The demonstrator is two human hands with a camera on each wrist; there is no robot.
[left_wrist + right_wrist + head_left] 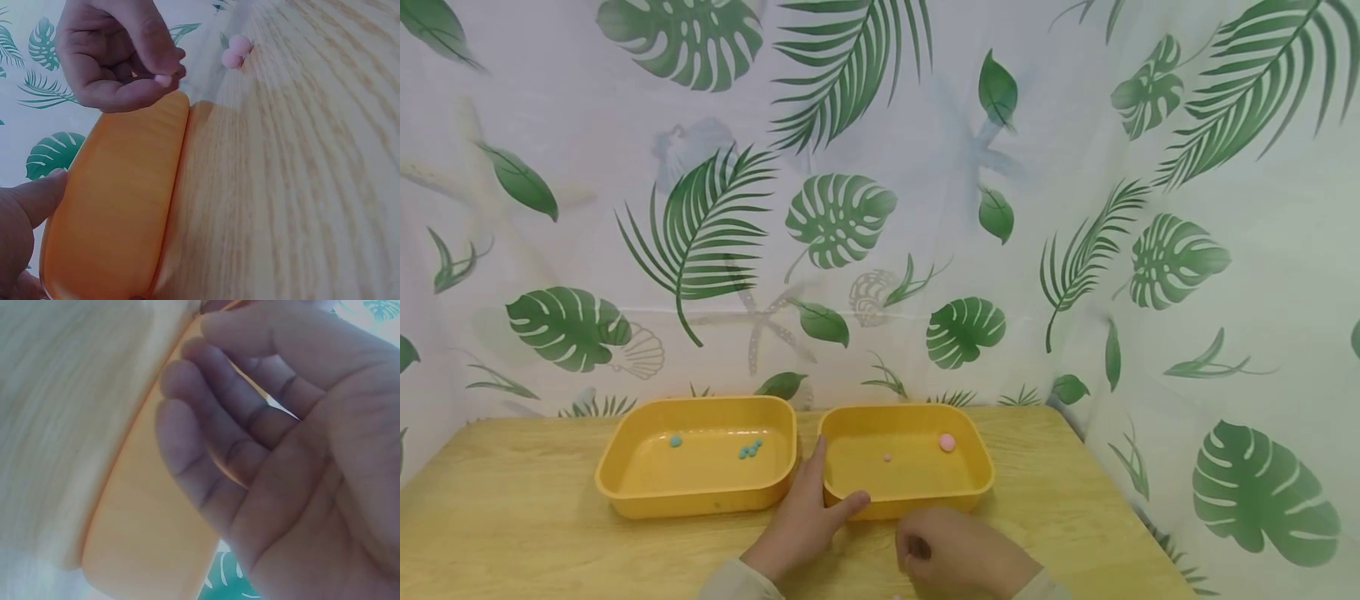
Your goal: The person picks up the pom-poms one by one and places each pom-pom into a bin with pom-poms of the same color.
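My left hand (801, 525) holds the near left corner of the right yellow tray (910, 506). Its thumb lies at the front rim and its fingers reach along the left side. In front of that tray hovers my right hand (962, 546), fingers curled. The left wrist view shows it pinching a small pink ball (164, 80) between thumb and finger. Inside the right tray are a larger pink ball (947, 442) and a tiny pink ball (887, 457). Two joined-looking pink balls (232, 59) rest on the table in the left wrist view.
A second yellow tray (700, 504) stands to the left, holding a teal ball (676, 440) and a cluster of several small teal balls (749, 451). Both trays sit at the back of the wooden table (512, 517), against a leaf-patterned cloth (880, 350).
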